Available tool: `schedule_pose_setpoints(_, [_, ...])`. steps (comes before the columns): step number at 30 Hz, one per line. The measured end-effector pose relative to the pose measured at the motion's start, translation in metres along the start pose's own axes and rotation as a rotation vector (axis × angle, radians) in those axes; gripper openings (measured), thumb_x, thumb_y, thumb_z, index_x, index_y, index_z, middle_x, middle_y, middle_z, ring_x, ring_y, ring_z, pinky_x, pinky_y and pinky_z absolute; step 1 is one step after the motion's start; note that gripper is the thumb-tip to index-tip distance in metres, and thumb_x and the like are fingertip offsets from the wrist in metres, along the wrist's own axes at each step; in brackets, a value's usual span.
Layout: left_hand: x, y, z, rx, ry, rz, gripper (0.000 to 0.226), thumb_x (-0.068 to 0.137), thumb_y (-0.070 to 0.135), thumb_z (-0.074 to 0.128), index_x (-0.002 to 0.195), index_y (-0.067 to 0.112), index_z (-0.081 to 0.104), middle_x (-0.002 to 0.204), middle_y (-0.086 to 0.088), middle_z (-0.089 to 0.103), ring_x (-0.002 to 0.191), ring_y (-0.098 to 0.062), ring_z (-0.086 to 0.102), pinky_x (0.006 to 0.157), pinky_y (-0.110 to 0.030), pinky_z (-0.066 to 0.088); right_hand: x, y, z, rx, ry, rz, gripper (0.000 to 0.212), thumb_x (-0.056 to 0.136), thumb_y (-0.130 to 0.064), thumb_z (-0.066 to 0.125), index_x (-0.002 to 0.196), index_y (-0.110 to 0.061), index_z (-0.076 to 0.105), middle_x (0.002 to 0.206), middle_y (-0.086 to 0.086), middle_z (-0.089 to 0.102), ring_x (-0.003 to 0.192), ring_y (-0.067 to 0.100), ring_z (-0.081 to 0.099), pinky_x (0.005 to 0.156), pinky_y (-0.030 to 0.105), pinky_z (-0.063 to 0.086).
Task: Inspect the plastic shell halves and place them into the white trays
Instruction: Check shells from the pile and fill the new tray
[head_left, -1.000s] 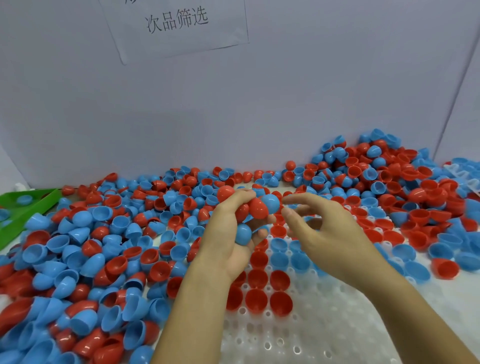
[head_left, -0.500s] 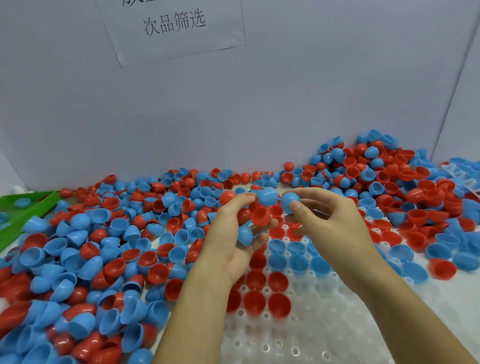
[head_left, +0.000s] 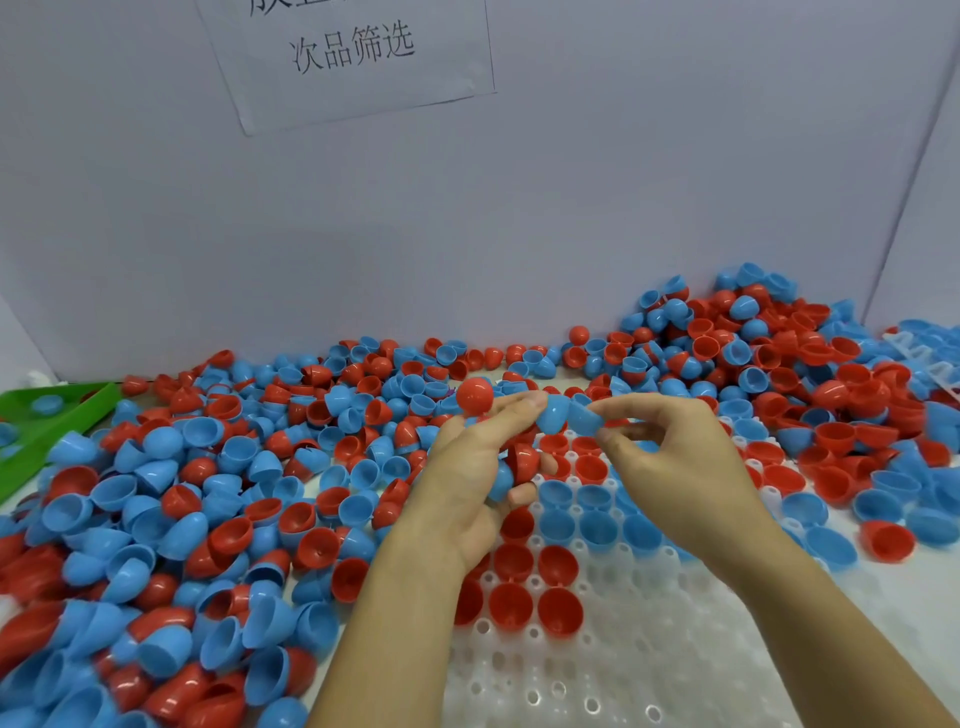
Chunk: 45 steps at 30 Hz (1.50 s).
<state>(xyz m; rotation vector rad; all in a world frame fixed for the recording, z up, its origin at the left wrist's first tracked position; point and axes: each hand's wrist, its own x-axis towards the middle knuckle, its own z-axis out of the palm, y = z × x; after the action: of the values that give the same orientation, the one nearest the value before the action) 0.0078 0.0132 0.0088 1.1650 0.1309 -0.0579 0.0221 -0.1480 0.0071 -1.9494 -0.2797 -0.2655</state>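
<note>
So the desk (head_left: 883, 597) is basically buried. It's a pale surface boxed in by plain grey-white walls, with a paper sign (head_left: 353, 52) stuck on the back wall with Chinese print on it. A green tray (head_left: 47, 415) pokes in at the far left edge. Loose shell halves (head_left: 208, 493) in red and blue are heaped everywhere, way too many to count, with the pile climbing highest in the back right corner.

In front of the person sits a white tray (head_left: 649, 665) full of round sockets. Counted what I can see seated in it: roughly eleven red halves (head_left: 558, 605) and about eight blue ones (head_left: 597, 527), all open side up, some hidden behind the hands.

Left hand (head_left: 467, 488) is curled around a small bunch of halves, with a red half (head_left: 474, 396) perched on top by the thumb and a blue one at the fingertips. Right hand (head_left: 675, 467) pinches a single blue half (head_left: 582, 418) between thumb and fingers, held above the tray's far end, right beside the left hand's blue one.
</note>
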Motion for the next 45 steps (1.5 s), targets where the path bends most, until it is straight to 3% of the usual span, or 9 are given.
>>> schedule_pose_setpoints(4, [0.000,-0.002,-0.001,0.132,-0.041,0.081,0.034,0.067,0.028,0.081,0.100,0.018,0.078,0.077,0.004,0.070,0.056,-0.015,0.061,0.037,-0.019,0.034,0.000,-0.001,-0.003,0.022,-0.028,0.064,0.026,0.097,-0.023,0.057,0.078,-0.027,0.074,0.047,-0.006,0.054,0.037,0.011,0.043,0.039,0.010,0.032])
schedule_pose_setpoints(10, [-0.003,-0.004,-0.001,0.469,-0.097,0.226,0.024,0.082,0.016,0.082,0.099,0.031,0.078,0.070,0.009,0.066,0.058,-0.011,0.061,0.046,-0.019,0.040,0.001,-0.004,-0.012,-0.021,-0.091,0.135,0.023,0.087,-0.052,0.064,0.071,-0.037,0.073,0.067,-0.037,0.065,0.076,-0.025,0.056,0.067,0.013,0.038])
schedule_pose_setpoints(14, [-0.003,-0.005,-0.002,0.581,-0.136,0.254,0.026,0.080,0.019,0.085,0.102,0.032,0.077,0.084,0.009,0.074,0.062,-0.009,0.065,0.055,-0.015,0.048,0.001,-0.001,-0.017,-0.049,-0.161,0.176,0.012,0.084,-0.041,0.074,0.075,-0.032,0.076,0.073,-0.023,0.072,0.077,-0.009,0.065,0.066,0.013,0.042])
schedule_pose_setpoints(19, [-0.001,-0.006,0.001,0.411,-0.099,0.207,0.013,0.087,0.023,0.079,0.099,0.029,0.077,0.086,-0.001,0.074,0.062,-0.014,0.063,0.043,-0.019,0.039,0.000,-0.002,-0.019,-0.059,-0.090,0.157,0.011,0.085,-0.027,0.076,0.074,-0.025,0.077,0.073,-0.015,0.073,0.070,-0.002,0.065,0.065,0.019,0.045])
schedule_pose_setpoints(24, [0.003,-0.003,-0.004,0.184,0.173,0.134,0.006,0.089,0.019,0.075,0.095,0.019,0.076,0.096,-0.007,0.076,0.060,-0.015,0.062,0.039,-0.018,0.037,-0.001,-0.005,-0.022,-0.176,-0.105,0.054,0.008,0.082,-0.027,0.079,0.080,-0.028,0.072,0.060,-0.009,0.066,0.054,0.005,0.058,0.048,0.012,0.041])
schedule_pose_setpoints(28, [0.003,0.001,-0.007,0.100,0.262,0.121,0.005,0.091,0.015,0.072,0.095,0.015,0.074,0.095,-0.008,0.076,0.058,-0.015,0.062,0.037,-0.019,0.038,-0.004,-0.011,-0.022,-0.399,-0.259,-0.051,0.019,0.081,-0.034,0.079,0.076,-0.042,0.062,0.088,-0.010,0.063,0.079,0.007,0.060,0.068,0.017,0.048])
schedule_pose_setpoints(35, [0.001,0.002,-0.006,0.036,0.238,0.080,0.005,0.092,0.012,0.070,0.097,0.012,0.072,0.092,-0.009,0.073,0.054,-0.015,0.061,0.037,-0.019,0.035,-0.018,-0.023,-0.024,-0.694,-0.696,0.059,0.017,0.080,-0.035,0.079,0.072,-0.037,0.065,0.062,-0.026,0.061,0.059,-0.006,0.059,0.047,0.011,0.042])
schedule_pose_setpoints(40, [0.002,0.005,-0.002,-0.010,0.193,0.031,0.013,0.091,0.021,0.070,0.099,0.010,0.072,0.086,-0.008,0.074,0.052,-0.014,0.061,0.035,-0.020,0.033,-0.025,-0.023,-0.008,-0.889,-0.688,0.118,0.016,0.078,-0.023,0.077,0.092,-0.017,0.073,0.085,-0.004,0.071,0.070,0.014,0.067,0.067,0.032,0.061])
schedule_pose_setpoints(45, [-0.001,0.006,-0.001,-0.094,0.051,-0.023,0.034,0.093,0.038,0.057,0.097,0.006,0.069,0.084,-0.012,0.072,0.052,-0.019,0.058,0.034,-0.019,0.032,-0.024,-0.021,-0.002,-0.900,-0.673,0.127,0.019,0.079,-0.025,0.079,0.094,-0.021,0.070,0.088,-0.007,0.068,0.074,0.015,0.067,0.073,0.035,0.062])
